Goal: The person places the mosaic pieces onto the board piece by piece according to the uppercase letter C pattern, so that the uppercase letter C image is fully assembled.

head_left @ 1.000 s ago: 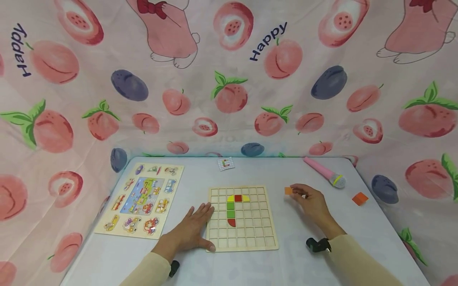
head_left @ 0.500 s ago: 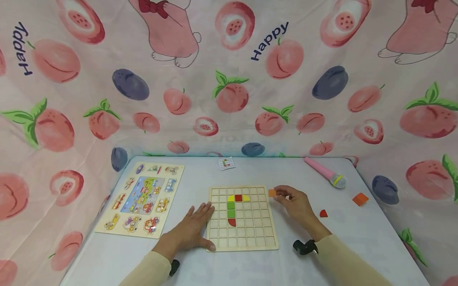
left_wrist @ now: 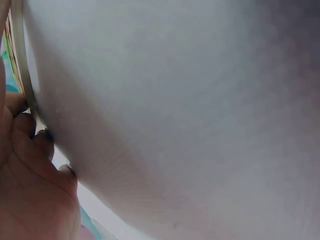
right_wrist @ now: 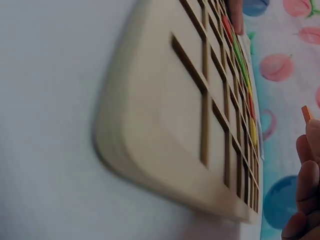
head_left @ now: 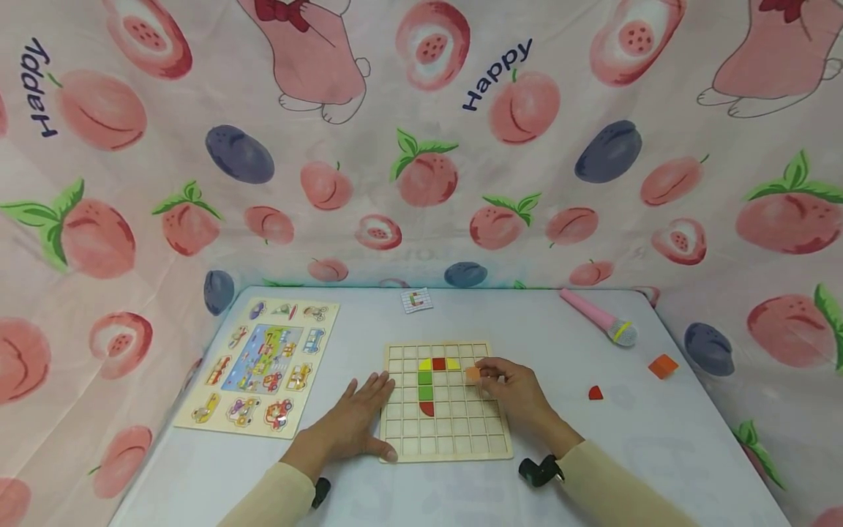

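Note:
A wooden grid board (head_left: pixel 461 439) lies mid-table, with yellow, red and green tiles set in some of its cells. The pieces form a short top row and a column down to a red quarter-round tile (head_left: pixel 427 409). Between thumb and fingers, my right hand (head_left: pixel 520 395) pinches an orange square tile (head_left: pixel 473 375) over the board's right part; the tile also shows in the right wrist view (right_wrist: pixel 306 115). Flat and spread, my left hand (head_left: pixel 349 421) rests at the board's left edge, its thumb by the lower left corner.
A vehicle picture puzzle (head_left: pixel 257 369) lies to the left. A small pattern card (head_left: pixel 417 301) sits at the back. On the right are a pink toy microphone (head_left: pixel 598 318), an orange square piece (head_left: pixel 663 367) and a loose red tile (head_left: pixel 596 393).
My right hand has carried the orange tile leftward from beside the board to above it, uncovering the loose red tile on the table. My left hand has stayed put.

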### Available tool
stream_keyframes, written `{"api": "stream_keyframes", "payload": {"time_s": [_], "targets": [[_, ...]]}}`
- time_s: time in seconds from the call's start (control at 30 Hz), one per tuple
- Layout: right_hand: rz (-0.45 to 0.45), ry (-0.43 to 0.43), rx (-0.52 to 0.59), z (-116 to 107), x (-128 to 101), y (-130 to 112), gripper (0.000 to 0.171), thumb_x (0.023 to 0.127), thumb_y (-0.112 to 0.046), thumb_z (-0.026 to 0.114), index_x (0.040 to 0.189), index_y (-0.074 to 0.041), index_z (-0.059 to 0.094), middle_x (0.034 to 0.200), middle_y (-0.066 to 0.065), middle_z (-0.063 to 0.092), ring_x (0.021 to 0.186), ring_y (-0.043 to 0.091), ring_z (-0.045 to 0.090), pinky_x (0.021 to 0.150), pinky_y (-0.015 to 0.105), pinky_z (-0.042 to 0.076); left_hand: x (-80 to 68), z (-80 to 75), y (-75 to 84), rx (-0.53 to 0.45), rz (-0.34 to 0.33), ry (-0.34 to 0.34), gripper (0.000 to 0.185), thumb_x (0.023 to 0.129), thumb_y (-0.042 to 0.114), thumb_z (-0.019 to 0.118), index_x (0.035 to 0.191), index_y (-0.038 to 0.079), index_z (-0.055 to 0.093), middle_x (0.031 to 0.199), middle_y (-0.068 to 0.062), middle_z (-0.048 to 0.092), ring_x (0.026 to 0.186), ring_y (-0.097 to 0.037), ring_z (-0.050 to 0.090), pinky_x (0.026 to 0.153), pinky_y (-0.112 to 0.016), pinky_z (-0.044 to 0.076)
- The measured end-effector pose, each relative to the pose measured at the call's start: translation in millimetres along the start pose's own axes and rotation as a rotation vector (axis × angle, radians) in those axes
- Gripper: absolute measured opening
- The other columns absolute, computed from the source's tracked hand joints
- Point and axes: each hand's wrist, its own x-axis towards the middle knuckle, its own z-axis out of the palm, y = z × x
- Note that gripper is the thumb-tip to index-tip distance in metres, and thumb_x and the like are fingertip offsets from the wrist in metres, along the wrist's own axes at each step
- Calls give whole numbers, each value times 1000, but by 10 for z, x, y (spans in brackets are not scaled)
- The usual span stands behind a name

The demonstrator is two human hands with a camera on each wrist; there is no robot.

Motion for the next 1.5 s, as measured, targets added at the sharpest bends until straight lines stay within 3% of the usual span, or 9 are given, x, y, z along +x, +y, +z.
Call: {"api": "stream_keyframes", "payload": {"time_s": [0.2, 0.53, 0.73, 0.87, 1.07, 1.5], "targets": [[-12, -44, 17, 203, -95, -59, 23, 95, -6, 75, 115, -16, 78, 98, -4, 73, 91, 12, 62, 75, 18, 54, 1, 20, -8, 2, 2, 5, 132, 67, 68, 88, 169, 13, 25, 178, -5, 16, 166, -27, 11, 136, -54, 4], [-95, -158, -22, 411, -164, -58, 21, 93, -16, 82, 112, -16, 76, 92, -9, 68, 85, 10, 59, 76, 20, 50, 8, 29, -6, 5, -5, 1, 133, 66, 69, 87, 169, 13, 25, 178, -5, 15, 166, -26, 10, 136, -53, 4], [-167, -146, -144, 468, -164, -41, 18, 90, -18, 85, 106, -21, 78, 87, -17, 67, 84, 6, 54, 82, 29, 40, 8, 20, -6, 5, -2, 7, 132, 67, 68, 88, 169, 13, 25, 178, -5, 16, 166, -27, 10, 136, -53, 4], [-194, -153, -190, 482, -173, -40, 17, 90, -17, 84, 105, -22, 79, 91, -17, 68, 89, 6, 53, 84, 32, 42, 6, 17, -9, 9, 7, 11, 132, 67, 68, 87, 169, 12, 26, 178, -6, 16, 166, -28, 11, 136, -54, 5], [-215, -147, -229, 489, -173, -43, 16, 89, -19, 85, 103, -24, 78, 93, -17, 69, 92, 6, 53, 89, 36, 43, 3, 11, -9, 1, 15, 11, 131, 68, 68, 88, 169, 12, 26, 178, -6, 16, 166, -29, 11, 136, -55, 5], [-238, -141, -258, 506, -165, -14, 17, 88, -19, 86, 102, -23, 78, 93, -16, 68, 92, 5, 54, 85, 33, 42, 7, 19, -23, 14, 23, 9, 130, 69, 68, 87, 168, 11, 26, 178, -7, 17, 165, -29, 12, 135, -56, 6]]}}
